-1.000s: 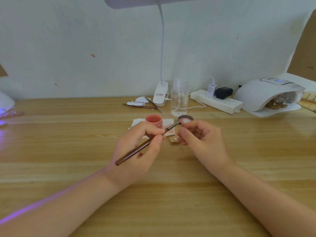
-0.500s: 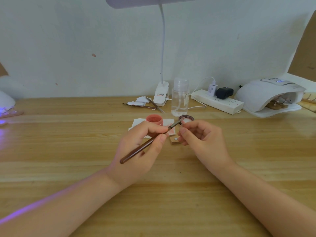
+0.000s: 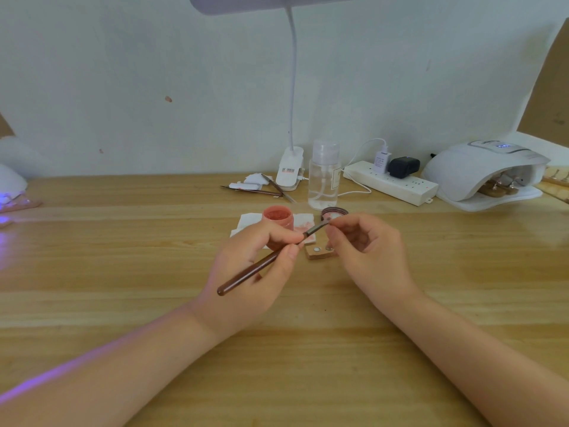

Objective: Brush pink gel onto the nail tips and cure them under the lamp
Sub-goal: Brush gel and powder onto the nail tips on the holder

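Note:
My left hand (image 3: 261,269) grips a brown-handled brush (image 3: 246,277) like a pen, its tip pointing up and right. The brush tip meets a small nail tip pinched in the curled fingers of my right hand (image 3: 366,251); the nail tip itself is mostly hidden by those fingers. Behind my left hand stands an open pink gel jar (image 3: 277,217) on a white tissue (image 3: 246,222), with its lid (image 3: 334,213) lying to the right. A small wooden holder block (image 3: 320,252) lies on the table between my hands. The white curing lamp (image 3: 480,171) sits at the far right with holders inside.
A clear pump bottle (image 3: 323,177), a clip desk lamp (image 3: 291,172), a power strip (image 3: 391,183) with plugs, and loose tools (image 3: 255,189) line the back of the wooden table (image 3: 123,272). A second lamp glows purple at the left edge (image 3: 12,192).
The brush has tilted slightly and its tip has shifted a little against the nail tip. Both hands stay in nearly the same place.

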### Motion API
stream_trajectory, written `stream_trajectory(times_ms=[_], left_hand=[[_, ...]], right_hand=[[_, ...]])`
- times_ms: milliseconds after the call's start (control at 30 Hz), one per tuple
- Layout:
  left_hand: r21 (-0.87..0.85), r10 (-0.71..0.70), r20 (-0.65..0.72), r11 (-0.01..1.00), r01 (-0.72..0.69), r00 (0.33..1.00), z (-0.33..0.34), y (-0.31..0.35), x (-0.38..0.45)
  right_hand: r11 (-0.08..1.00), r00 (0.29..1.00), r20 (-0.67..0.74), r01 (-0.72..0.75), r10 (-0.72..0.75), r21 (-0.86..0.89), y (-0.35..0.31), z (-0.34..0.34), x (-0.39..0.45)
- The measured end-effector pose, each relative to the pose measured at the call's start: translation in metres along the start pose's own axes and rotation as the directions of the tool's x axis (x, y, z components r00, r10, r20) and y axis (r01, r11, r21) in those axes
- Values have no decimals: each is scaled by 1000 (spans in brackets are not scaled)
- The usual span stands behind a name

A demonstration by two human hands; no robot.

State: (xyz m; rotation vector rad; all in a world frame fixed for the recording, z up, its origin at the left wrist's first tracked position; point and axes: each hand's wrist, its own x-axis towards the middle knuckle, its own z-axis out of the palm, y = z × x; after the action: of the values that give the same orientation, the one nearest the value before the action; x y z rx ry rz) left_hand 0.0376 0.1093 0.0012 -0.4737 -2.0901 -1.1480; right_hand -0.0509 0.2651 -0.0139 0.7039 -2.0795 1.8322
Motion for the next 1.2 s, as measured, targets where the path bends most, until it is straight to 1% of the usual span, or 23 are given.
stream_trajectory(times_ms=[167,267,400,467,567,700,767,900,1000,1133,1200], left_hand=[[-11,10,-35,1000,-10,999,-2,-1,-1],[-15,-10,-57,1000,9,998,0,0,1],[46,15,-16,999,-14,1000,2,1,2],[54,17,-9,998,-17,1000,1,0,2],[15,-9,-9,1000,9,1000,-1,1,-1],[-78,-93,-61,993,88,994,0,1,0],[-99,-122,-48,988,117,991,3,1,0],[-42,-84,-13,996,83,996,1,0,-1],[-32,-50,-56,998,49,997,-2,2,-2],[-58,-83,-118,995,77,990,0,1,1],[-74,-101,-112,993,93,989,1,-1,2]], right_hand=[[999,999,-26,26,-27,-35,2,-2,1],[997,999,-22,45,-46,-58,3,-2,1],[993,997,-16,76,-77,-92,1,-2,1],[993,997,-16,74,-76,-88,1,-2,1],[995,998,-23,62,-64,-84,2,-2,1],[995,998,-13,58,-60,-83,2,-2,1],[995,998,-9,58,-59,-80,1,-1,0],[999,999,-6,39,-40,-31,0,0,0],[1000,1000,-12,14,-14,-8,0,-1,0],[1000,1000,-19,-6,6,22,0,-3,1],[1000,1000,-14,-6,6,23,-1,-2,1]])
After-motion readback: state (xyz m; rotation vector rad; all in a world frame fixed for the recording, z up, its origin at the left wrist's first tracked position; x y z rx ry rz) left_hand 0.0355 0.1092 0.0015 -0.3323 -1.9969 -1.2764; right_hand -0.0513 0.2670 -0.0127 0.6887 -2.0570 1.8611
